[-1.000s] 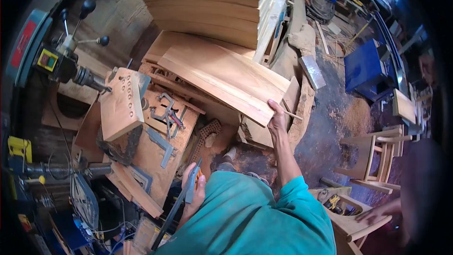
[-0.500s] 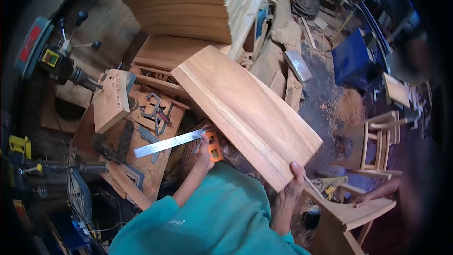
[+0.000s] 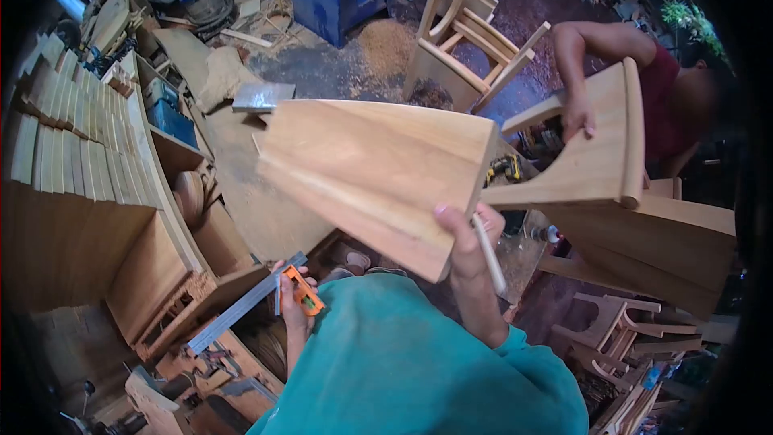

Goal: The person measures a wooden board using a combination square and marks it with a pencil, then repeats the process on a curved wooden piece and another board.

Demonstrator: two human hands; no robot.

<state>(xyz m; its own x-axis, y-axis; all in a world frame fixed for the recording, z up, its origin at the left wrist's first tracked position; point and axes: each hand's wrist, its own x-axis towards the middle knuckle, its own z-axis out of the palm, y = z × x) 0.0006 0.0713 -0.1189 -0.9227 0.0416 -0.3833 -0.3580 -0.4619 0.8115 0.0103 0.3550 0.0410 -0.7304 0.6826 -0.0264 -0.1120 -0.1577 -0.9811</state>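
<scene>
My left hand is closed around a combination square with an orange head, held low in front of my body. Its steel blade slants down to the left. In my right hand is a broad, smooth wooden board, gripped at its near right corner with the thumb on top. The board is tilted in the air before me, its grain running lengthwise. A slim pale stick, like a pencil, juts out between the fingers of the same hand.
At the right a co-worker's hand rests on a wooden chair. A yellow drill lies beyond my board. Stacked curved boards fill the left. Behind are another chair frame, a blue cabinet and a sawdust heap.
My view has swung to the right, toward the co-worker and the chairs. The board has turned flatter and come along with my right hand; the square is still in my left.
</scene>
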